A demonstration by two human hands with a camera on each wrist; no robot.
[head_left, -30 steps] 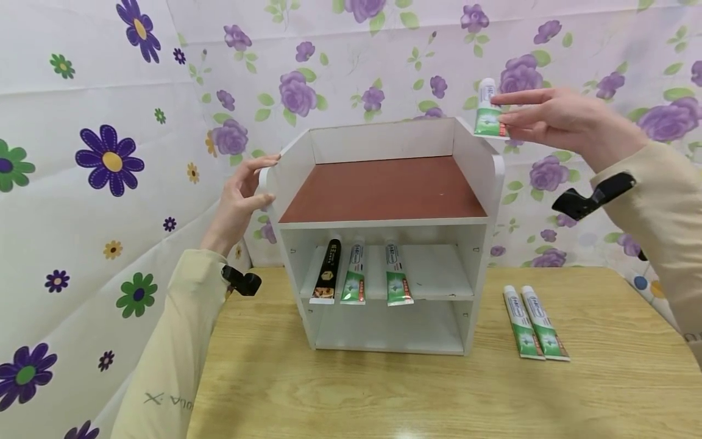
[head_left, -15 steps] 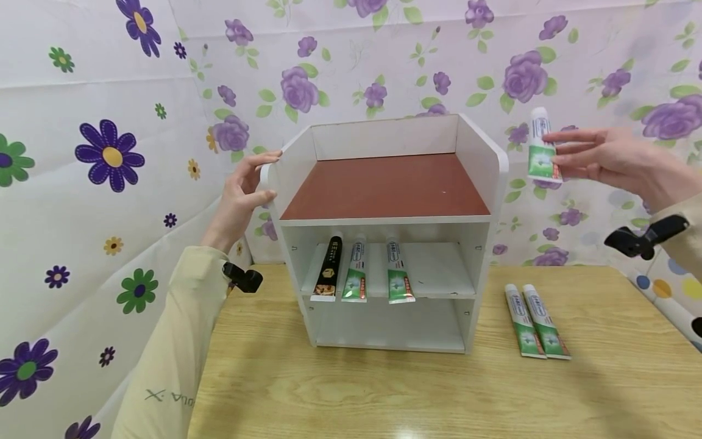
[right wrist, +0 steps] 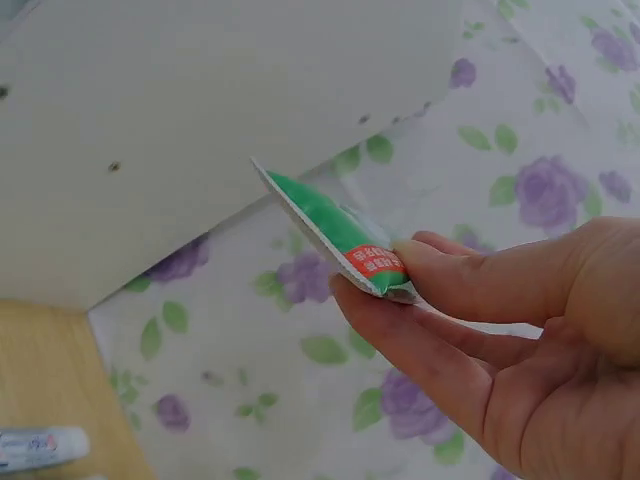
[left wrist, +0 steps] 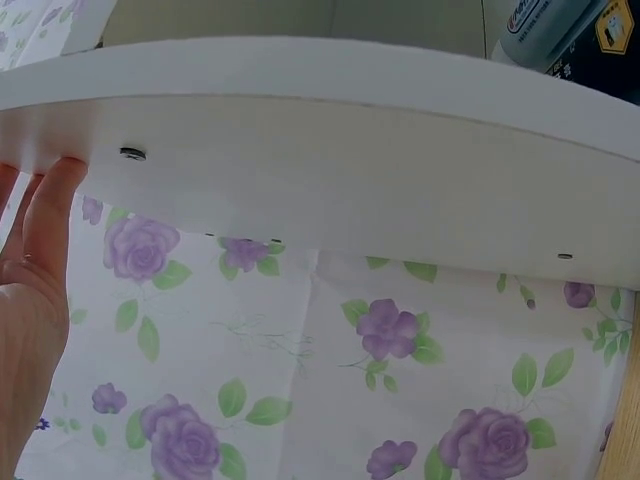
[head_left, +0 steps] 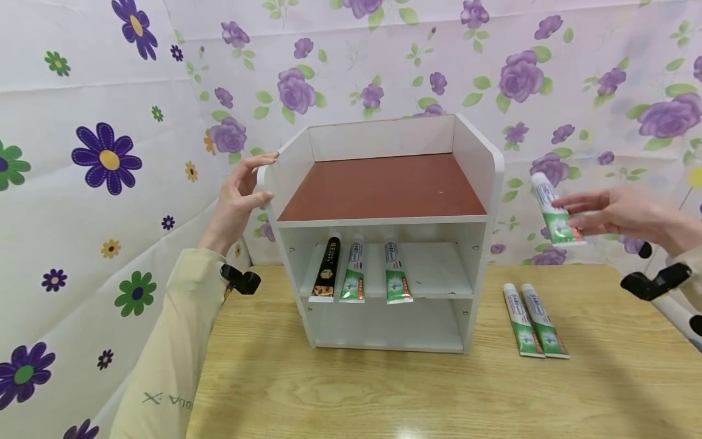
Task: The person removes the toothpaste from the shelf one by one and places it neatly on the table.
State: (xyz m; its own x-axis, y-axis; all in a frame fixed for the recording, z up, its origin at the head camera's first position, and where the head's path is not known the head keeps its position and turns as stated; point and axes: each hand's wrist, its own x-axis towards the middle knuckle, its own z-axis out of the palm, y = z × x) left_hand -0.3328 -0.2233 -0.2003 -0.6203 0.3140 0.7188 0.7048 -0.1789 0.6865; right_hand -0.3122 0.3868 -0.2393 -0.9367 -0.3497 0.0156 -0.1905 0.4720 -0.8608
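A white shelf unit (head_left: pixel 378 221) with a reddish-brown top stands on the table. My left hand (head_left: pixel 236 198) holds the upper corner of its left side panel, thumb at the front edge; in the left wrist view, fingers (left wrist: pixel 50 215) touch the panel's outer face. To the right of the unit, my right hand (head_left: pixel 620 213) pinches a green-and-white toothpaste tube (head_left: pixel 556 213) between thumb and fingers, cap up and tilted, above table height. Its crimped end (right wrist: pixel 330 235) faces the right wrist camera. Two matching toothpaste tubes (head_left: pixel 537 320) lie side by side below.
On the middle shelf lie a black toothpaste tube (head_left: pixel 327 271) and two green-and-white tubes (head_left: pixel 397 274), their crimped ends over the front edge. The wooden table (head_left: pixel 351 390) extends in front. A flowered cloth (head_left: pixel 373 55) hangs behind and at the left.
My right hand has carried the toothpaste tube from above the shelf unit's right panel outward to the right, then down; the tube has tilted. My left hand stays at the panel.
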